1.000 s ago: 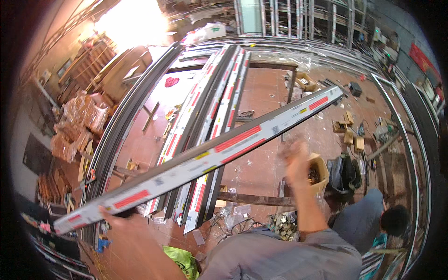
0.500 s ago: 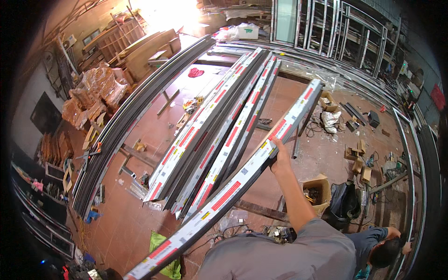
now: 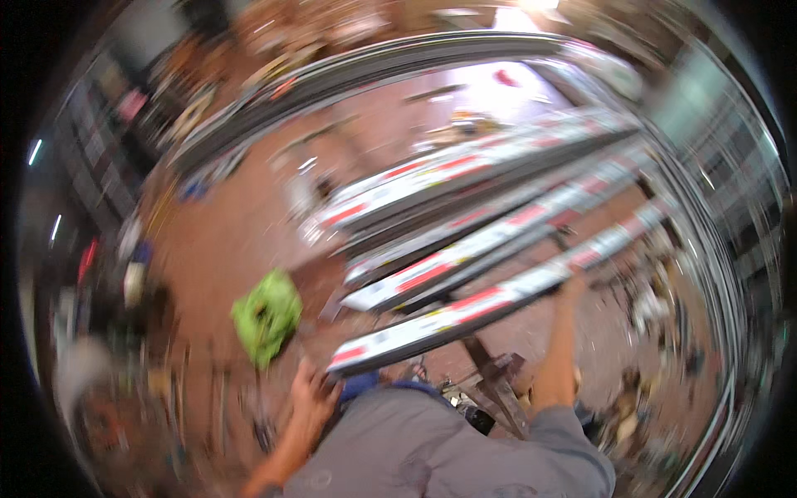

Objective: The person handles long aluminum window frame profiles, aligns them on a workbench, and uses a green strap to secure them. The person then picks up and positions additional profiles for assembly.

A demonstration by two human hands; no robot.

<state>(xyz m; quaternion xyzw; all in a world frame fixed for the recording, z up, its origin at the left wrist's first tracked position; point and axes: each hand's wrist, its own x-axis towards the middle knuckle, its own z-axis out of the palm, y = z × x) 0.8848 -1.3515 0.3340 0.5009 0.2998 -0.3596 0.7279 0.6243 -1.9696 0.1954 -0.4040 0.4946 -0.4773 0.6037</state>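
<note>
My right hand [image 3: 573, 286] gripped the long white metal profile with red label patches [image 3: 490, 311]; my left hand [image 3: 311, 398], fingers spread, touched its near end.

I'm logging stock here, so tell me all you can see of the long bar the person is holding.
The bar is a long, slim metal-looking profile, wrapped in white film with red patches. It slants from lower left up to the right, nearest of several like bars lying side by side. The right hand grips it partway along; the left hand is at its near end, though blur hides whether it touches.
</note>
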